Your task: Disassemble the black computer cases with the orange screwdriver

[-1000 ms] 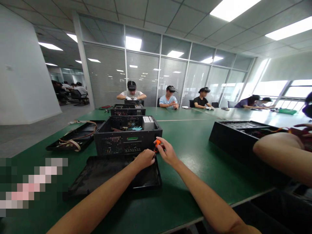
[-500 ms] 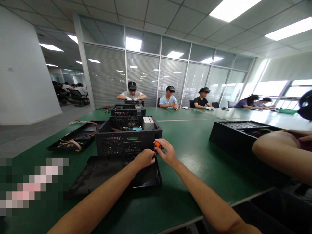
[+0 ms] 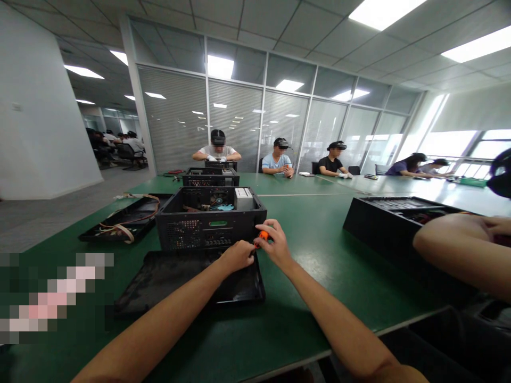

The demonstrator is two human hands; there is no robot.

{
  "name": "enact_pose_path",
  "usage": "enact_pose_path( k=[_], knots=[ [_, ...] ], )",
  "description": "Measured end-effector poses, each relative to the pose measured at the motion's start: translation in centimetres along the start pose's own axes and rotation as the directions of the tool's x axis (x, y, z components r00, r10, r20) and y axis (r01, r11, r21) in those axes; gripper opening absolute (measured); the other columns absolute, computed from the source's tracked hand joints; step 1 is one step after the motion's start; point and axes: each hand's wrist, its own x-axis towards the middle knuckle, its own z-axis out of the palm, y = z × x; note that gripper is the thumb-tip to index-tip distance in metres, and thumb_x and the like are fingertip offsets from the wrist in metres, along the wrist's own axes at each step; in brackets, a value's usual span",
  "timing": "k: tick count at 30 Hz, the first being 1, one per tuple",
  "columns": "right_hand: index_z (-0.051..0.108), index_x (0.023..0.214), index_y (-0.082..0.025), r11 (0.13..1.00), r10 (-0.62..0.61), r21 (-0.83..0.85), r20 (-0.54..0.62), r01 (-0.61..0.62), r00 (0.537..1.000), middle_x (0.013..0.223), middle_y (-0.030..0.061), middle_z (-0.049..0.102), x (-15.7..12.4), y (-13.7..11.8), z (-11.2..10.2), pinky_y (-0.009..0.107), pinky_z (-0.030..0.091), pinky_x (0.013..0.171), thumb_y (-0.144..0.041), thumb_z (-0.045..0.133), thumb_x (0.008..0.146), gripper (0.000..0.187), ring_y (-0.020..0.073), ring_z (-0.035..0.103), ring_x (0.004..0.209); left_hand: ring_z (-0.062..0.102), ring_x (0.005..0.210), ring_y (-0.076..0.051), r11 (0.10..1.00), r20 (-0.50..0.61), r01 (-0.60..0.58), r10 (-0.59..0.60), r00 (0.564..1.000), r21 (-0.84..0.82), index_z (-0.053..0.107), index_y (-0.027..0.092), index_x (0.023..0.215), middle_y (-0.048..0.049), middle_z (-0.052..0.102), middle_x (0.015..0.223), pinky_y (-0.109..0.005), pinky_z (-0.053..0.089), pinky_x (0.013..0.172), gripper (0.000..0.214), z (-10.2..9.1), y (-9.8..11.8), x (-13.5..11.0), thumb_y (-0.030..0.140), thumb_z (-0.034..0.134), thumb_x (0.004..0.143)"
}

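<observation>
An open black computer case (image 3: 211, 221) stands on the green table (image 3: 311, 239) in front of me, with a white block and wiring inside. My right hand (image 3: 274, 243) is closed around a small orange-handled screwdriver (image 3: 262, 235) at the case's near right corner. Right beside it, my left hand (image 3: 237, 256) is closed in a pinch at the tool's tip; what it holds is hidden. Both hands hover over a black side panel (image 3: 179, 276) lying flat before the case.
A black tray with cables (image 3: 120, 223) lies left of the case. A second case (image 3: 211, 177) stands behind. Another black case (image 3: 399, 221) and a co-worker's arm (image 3: 459, 250) are at the right. Several people sit at the far side.
My hands and the screwdriver stay at the case's corner; the right hand has shifted slightly with the tool. The view has tilted a little.
</observation>
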Motion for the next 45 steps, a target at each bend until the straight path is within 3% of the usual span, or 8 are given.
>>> enact_pose_path(
  k=[4, 8, 13, 19, 25, 31, 39, 45],
  knots=[
    [0.049, 0.114, -0.023, 0.991, 0.122, 0.051, -0.030, -0.120, 0.992, 0.090, 0.0038, 0.049, -0.08, 0.35, 0.21, 0.025, 0.046, 0.061, -0.027, 0.058, 0.075, 0.040, 0.0135, 0.051, 0.076, 0.058, 0.067, -0.016, 1.000, 0.011, 0.016, -0.016, 1.000, 0.014, 0.061, 0.015, 0.072, -0.0058, 0.062, 0.070, -0.022, 0.042, 0.063, 0.014, -0.15, 0.02, 0.03, 0.019, 0.048, 0.073],
    [0.050, 0.105, -0.020, 0.977, 0.199, 0.096, -0.074, -0.191, 0.977, 0.089, 0.0036, 0.055, -0.03, 0.16, -0.01, 0.023, 0.045, 0.059, -0.027, 0.055, 0.077, 0.029, 0.0117, 0.050, 0.068, 0.058, 0.068, -0.016, 0.999, 0.016, 0.028, -0.029, 0.999, 0.037, 0.061, 0.015, 0.074, -0.0054, 0.062, 0.070, -0.022, 0.042, 0.063, 0.013, -0.21, 0.13, 0.05, 0.019, 0.049, 0.072],
    [0.051, 0.107, -0.020, 0.980, 0.181, 0.068, 0.062, -0.185, 0.982, 0.091, 0.0035, 0.058, -0.01, -0.58, -0.52, 0.022, 0.044, 0.055, -0.026, 0.044, 0.083, 0.026, 0.0069, 0.044, 0.052, 0.058, 0.069, -0.015, 0.998, 0.025, 0.052, -0.053, 0.998, 0.037, 0.061, 0.015, 0.074, -0.0050, 0.062, 0.071, -0.021, 0.042, 0.063, 0.012, -0.41, 0.38, 0.00, 0.020, 0.049, 0.073],
    [0.052, 0.106, -0.019, 0.995, 0.092, 0.044, -0.024, -0.091, 0.995, 0.104, 0.0077, 0.051, 0.04, -0.23, -0.14, 0.026, 0.046, 0.064, -0.024, 0.044, 0.082, 0.025, 0.0110, 0.053, 0.071, 0.058, 0.068, -0.016, 0.998, 0.016, 0.047, -0.048, 0.999, 0.045, 0.060, 0.015, 0.073, -0.0052, 0.061, 0.070, -0.022, 0.042, 0.063, 0.013, -0.58, 0.46, -0.18, 0.020, 0.049, 0.073],
    [0.053, 0.108, -0.022, 0.995, 0.079, 0.057, -0.001, -0.079, 0.997, 0.105, 0.0080, 0.053, 0.13, -0.10, -0.41, 0.028, 0.048, 0.066, -0.024, 0.039, 0.085, 0.027, 0.0143, 0.054, 0.080, 0.058, 0.072, -0.017, 0.999, 0.024, 0.036, -0.037, 0.999, 0.034, 0.060, 0.015, 0.075, -0.0063, 0.061, 0.073, -0.023, 0.043, 0.067, 0.011, -0.47, 0.29, -0.12, 0.019, 0.050, 0.073],
    [0.054, 0.102, -0.020, 0.990, 0.120, 0.077, 0.011, -0.121, 0.993, 0.098, 0.0059, 0.057, 0.13, 0.05, -0.23, 0.024, 0.047, 0.060, -0.028, 0.054, 0.078, 0.025, 0.0128, 0.054, 0.073, 0.059, 0.070, -0.017, 0.999, 0.034, 0.026, -0.028, 0.999, 0.033, 0.060, 0.015, 0.073, -0.0060, 0.061, 0.071, -0.024, 0.043, 0.068, 0.013, -0.12, 0.10, 0.06, 0.020, 0.048, 0.074],
    [0.045, 0.117, -0.020, 0.981, 0.174, 0.087, 0.029, -0.176, 0.984, 0.095, 0.0048, 0.057, 0.03, -0.20, -0.31, 0.023, 0.045, 0.056, -0.026, 0.040, 0.085, 0.033, 0.0095, 0.047, 0.059, 0.059, 0.070, -0.016, 0.998, 0.030, 0.024, -0.026, 0.999, 0.053, 0.060, 0.015, 0.073, -0.0059, 0.062, 0.071, -0.024, 0.043, 0.067, 0.013, -0.17, 0.12, 0.03, 0.021, 0.048, 0.074],
    [0.052, 0.109, -0.020, 0.986, 0.159, 0.050, -0.020, -0.158, 0.987, 0.105, 0.0080, 0.047, 0.31, -0.40, -0.42, 0.023, 0.046, 0.057, -0.026, 0.041, 0.085, 0.027, 0.0108, 0.049, 0.068, 0.058, 0.069, -0.016, 0.999, 0.025, 0.028, -0.029, 0.999, 0.040, 0.061, 0.015, 0.072, -0.0054, 0.062, 0.070, -0.022, 0.043, 0.064, 0.013, -0.39, 0.20, -0.04, 0.019, 0.049, 0.072]
  ],
)
